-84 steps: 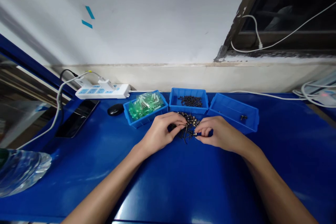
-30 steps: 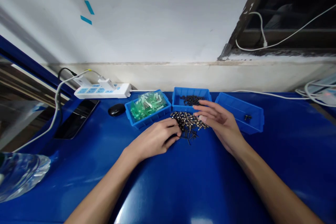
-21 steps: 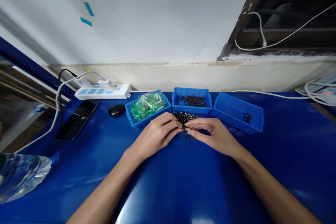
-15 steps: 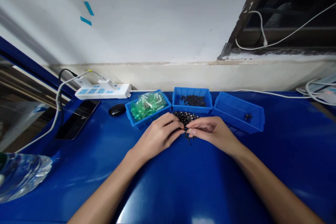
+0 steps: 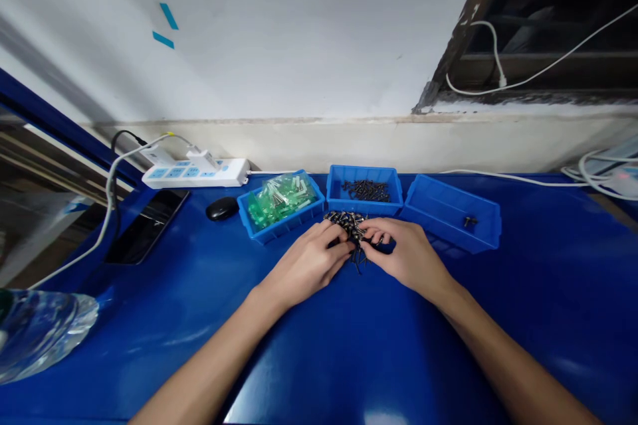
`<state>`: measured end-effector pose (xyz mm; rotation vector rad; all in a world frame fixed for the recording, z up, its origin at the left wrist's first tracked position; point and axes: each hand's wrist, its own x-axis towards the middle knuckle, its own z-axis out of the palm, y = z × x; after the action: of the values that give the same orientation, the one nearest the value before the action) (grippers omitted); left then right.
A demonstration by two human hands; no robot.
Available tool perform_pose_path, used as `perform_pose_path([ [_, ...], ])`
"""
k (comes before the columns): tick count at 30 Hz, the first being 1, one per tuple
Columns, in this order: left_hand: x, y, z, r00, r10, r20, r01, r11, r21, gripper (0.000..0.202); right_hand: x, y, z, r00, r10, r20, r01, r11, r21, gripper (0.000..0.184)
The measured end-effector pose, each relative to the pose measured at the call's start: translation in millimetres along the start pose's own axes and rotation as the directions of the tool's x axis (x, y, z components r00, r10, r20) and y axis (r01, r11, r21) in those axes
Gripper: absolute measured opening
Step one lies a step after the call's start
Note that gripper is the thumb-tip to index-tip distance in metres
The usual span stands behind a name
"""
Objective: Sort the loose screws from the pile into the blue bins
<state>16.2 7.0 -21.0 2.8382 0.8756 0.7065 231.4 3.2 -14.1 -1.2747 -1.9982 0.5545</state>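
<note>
A pile of black screws (image 5: 355, 229) lies on the blue table in front of the middle bin. My left hand (image 5: 319, 257) is at the left edge of the pile, its thumb and fingers pinched on a dark screw that is mostly hidden by the fingertips. On the pile's right side, my right hand (image 5: 406, 251) reaches in with thumb and forefinger apart. Its fingertips touch the screws, and none is visibly gripped. Behind the pile, the middle blue bin (image 5: 365, 206) contains many more dark screws (image 5: 367, 190).
The left blue bin (image 5: 264, 234) carries green-and-clear plastic packets (image 5: 282, 198). A few dark pieces (image 5: 469, 221) lie in the right blue bin (image 5: 438, 202). Leftward are a black mouse (image 5: 222, 208), a phone (image 5: 148, 227), a power strip (image 5: 199, 174) and a water bottle (image 5: 44, 335).
My right hand has parted from the left hand's fingertips and spread its thumb and forefinger over the pile. My left hand has shifted slightly to the right and down.
</note>
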Motion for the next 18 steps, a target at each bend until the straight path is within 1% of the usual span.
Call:
perform_pose_path([
  [4, -0.7, -1.8, -0.7, 1.0, -0.009, 0.002, 0.009, 1.0, 0.002, 0.024, -0.6, -0.4, 8.2, 1.0, 0.012, -0.022, -0.013, 0.997, -0.075, 0.023],
  [7, -1.1, -2.4, -0.2, 1.0, -0.011, -0.006, 0.011, 1.0, -0.003, 0.024, -0.1, -2.6, 11.3, 0.998, 0.039, -0.052, -0.044, 0.995, -0.091, 0.023],
  [10, -1.3, -3.0, 0.2, 1.0, -0.015, -0.009, 0.015, 1.0, -0.007, 0.024, 0.9, -3.5, 10.1, 0.995, 0.078, -0.066, -0.08, 0.996, -0.038, 0.02],
  [14, -1.4, -3.7, 0.0, 1.0, -0.021, -0.011, 0.02, 1.0, -0.022, 0.024, 2.5, -1.2, 4.3, 0.993, 0.115, -0.038, -0.112, 0.991, 0.071, 0.016],
  [18, -1.2, -2.9, -0.2, 1.0, -0.023, -0.009, 0.022, 1.0, -0.021, 0.024, 3.4, -2.2, 0.6, 0.996, 0.089, -0.023, -0.088, 0.995, 0.047, 0.018],
])
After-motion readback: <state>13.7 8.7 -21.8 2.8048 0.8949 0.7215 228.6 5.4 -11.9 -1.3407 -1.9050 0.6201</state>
